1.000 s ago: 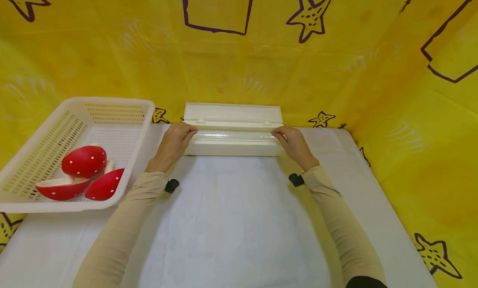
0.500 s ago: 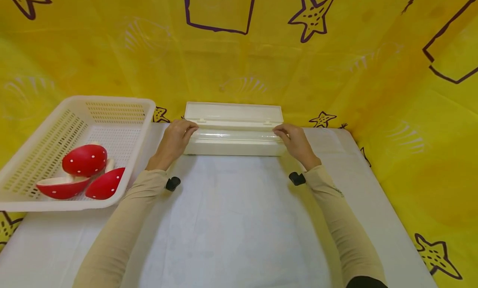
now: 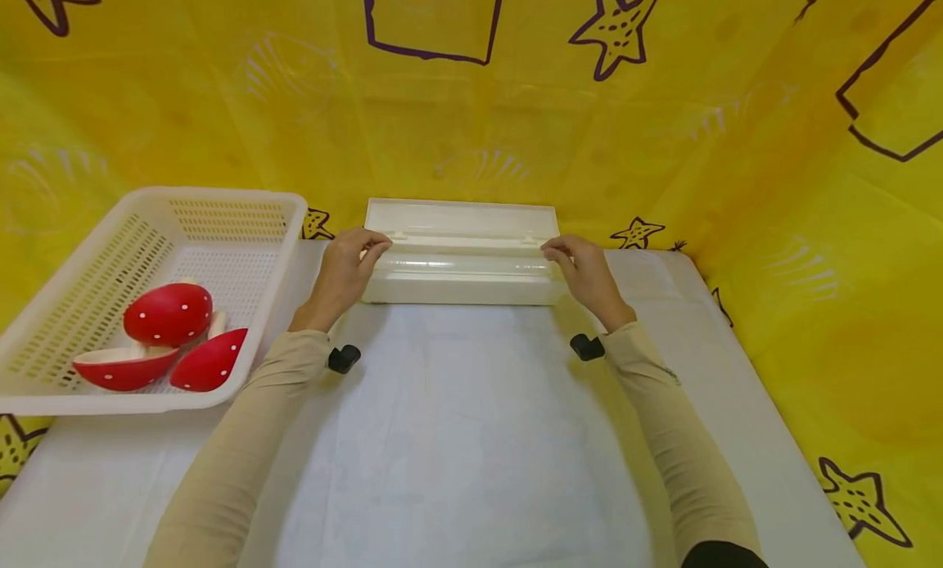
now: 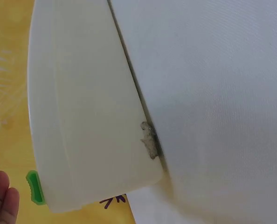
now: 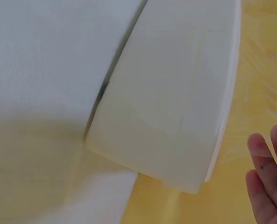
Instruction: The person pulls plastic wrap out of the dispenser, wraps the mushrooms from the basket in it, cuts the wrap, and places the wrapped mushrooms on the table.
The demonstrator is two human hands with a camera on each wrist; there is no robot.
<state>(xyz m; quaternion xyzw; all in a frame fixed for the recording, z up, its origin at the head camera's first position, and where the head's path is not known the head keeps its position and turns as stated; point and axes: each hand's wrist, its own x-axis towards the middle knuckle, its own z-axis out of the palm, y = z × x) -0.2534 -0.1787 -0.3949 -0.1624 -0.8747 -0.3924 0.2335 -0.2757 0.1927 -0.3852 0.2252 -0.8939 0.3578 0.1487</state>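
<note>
Fingertips [image 3: 381, 242] together, thumb to forefinger, on both the left hand [image 3: 342, 277] and the right hand [image 3: 587, 280]. I read each as pinching an edge of clear film [image 3: 467, 265]; a faint line crosses a finger in the right wrist view, but from my screen the left grip is less sure. Key relation: the white box [image 3: 464, 292] sits just above mid-frame, between and slightly below the two pinches. Its long axis runs left to right, roughly parallel to the line joining the fingertips. One hand at each end, neither clearly nearer. Lid [image 3: 460, 216] tipped back behind, toward the top of the frame. Farther out, white basket [image 3: 214, 193] at left with red spotted pieces [image 3: 168, 314], well apart from the box.

Hard to make out: the free sheet, nearly invisible against box and lid. Both hands overlap the box ends, so I can't tell whether they touch it. Wrist views cut off both pinches; only some other fingers show, lower left and lower right. Green tab [image 4: 35, 186] at lower left of the left wrist view, purpose unclear.
</note>
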